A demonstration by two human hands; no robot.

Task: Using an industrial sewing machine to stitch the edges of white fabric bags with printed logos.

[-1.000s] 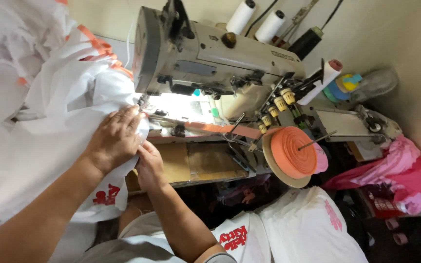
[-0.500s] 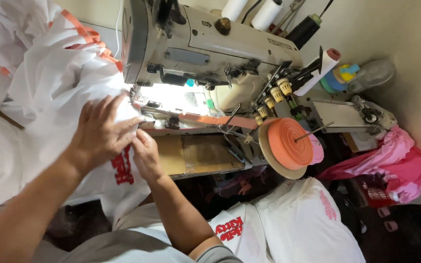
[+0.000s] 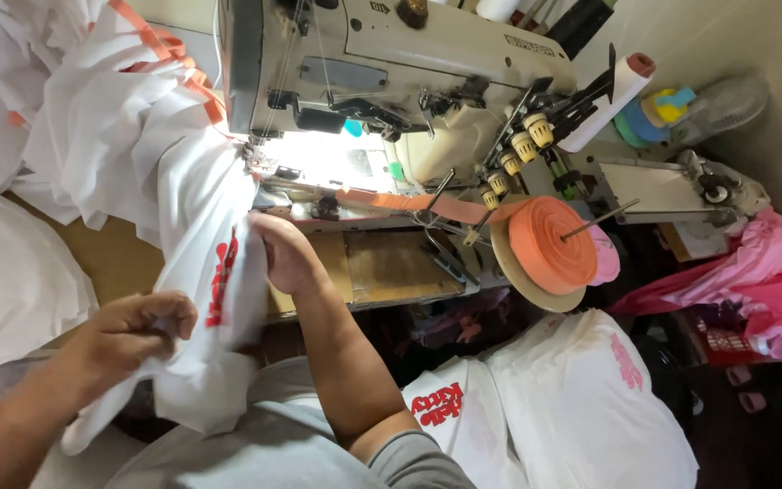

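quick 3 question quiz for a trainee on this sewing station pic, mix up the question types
1. True or false: the left hand grips the white garment with red print.
2. Multiple choice: the orange tape roll sits
A. on the floor
B. on a disc to the right of the sewing machine
C. in the right hand
3. Fill in: the cloth heaped at the far right edge is ____.

Key: 1 true; 2 B; 3 pink
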